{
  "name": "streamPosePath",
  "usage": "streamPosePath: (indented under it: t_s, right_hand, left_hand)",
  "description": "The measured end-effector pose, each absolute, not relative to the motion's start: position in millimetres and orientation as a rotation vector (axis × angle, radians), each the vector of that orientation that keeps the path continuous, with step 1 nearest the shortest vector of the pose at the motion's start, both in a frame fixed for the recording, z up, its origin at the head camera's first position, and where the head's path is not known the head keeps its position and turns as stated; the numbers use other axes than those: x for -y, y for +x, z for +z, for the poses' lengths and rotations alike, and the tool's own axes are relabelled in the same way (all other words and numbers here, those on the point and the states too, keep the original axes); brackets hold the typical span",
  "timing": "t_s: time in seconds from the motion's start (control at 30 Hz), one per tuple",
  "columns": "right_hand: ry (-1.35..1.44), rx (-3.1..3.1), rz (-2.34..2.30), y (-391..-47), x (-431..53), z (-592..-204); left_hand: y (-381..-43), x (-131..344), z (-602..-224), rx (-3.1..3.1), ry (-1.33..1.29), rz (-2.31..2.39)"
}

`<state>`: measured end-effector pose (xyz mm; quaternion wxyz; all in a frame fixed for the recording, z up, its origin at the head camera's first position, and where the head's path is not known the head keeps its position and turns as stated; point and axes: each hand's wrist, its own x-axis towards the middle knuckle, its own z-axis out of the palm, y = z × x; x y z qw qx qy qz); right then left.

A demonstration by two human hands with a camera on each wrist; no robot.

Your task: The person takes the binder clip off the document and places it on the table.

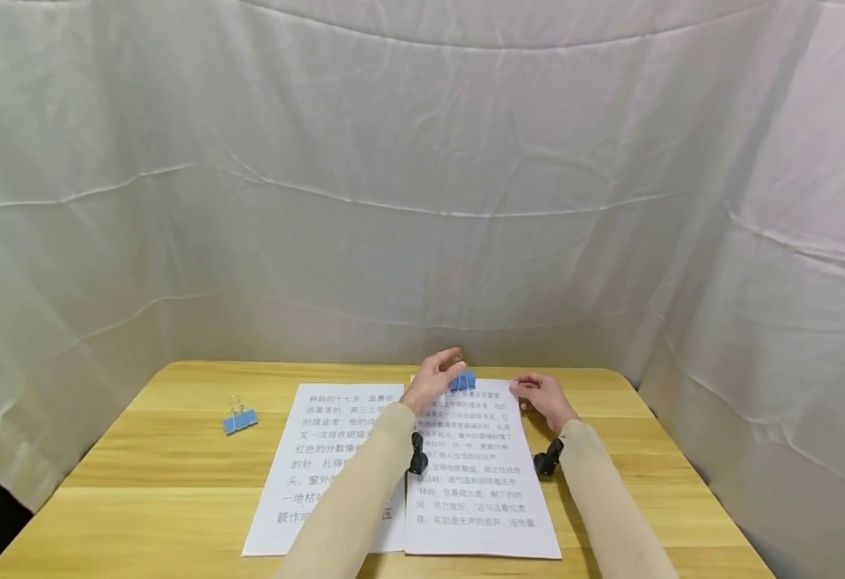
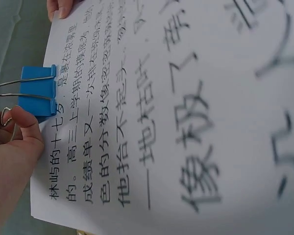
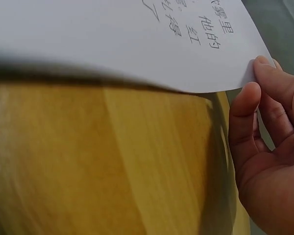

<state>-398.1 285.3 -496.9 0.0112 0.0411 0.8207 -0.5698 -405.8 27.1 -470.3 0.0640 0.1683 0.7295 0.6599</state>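
Observation:
Two stacks of printed white paper lie side by side. A blue binder clip [image 2: 37,90] sits across the top edge of the right paper stack [image 1: 476,482], its wire handles [image 2: 29,95] pointing back past the clip's body. With thumb and fingers at those handles, my left hand [image 1: 436,378] holds the clip; part of the grip is cut off in the left wrist view. At the top right corner of the same stack, my right hand [image 3: 272,112] pinches the paper between thumb and finger. That corner is lifted off the wooden table [image 3: 152,161].
Left of the right stack lies the other paper stack [image 1: 321,450], partly under my left forearm. A second blue binder clip [image 1: 239,420] rests on the table at the far left, handles up. A pale curtain [image 1: 422,201] hangs behind the table's back edge.

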Motion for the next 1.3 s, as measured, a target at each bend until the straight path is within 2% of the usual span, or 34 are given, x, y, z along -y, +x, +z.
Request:
streamPosePath:
  t_s: [0.4,1.3]
  right_hand:
    - [0.122,-2.524,-1.805,-401.1,-276.2,-495.4]
    - [0.130,-2.538,-1.806,-406.2,-277.0,-501.4]
  left_hand:
    - [-413.0,-23.6,-466.5,-2.078,0.307,2.306]
    - [-401.7,10.3,-469.1,-2.290,0.398,2.175]
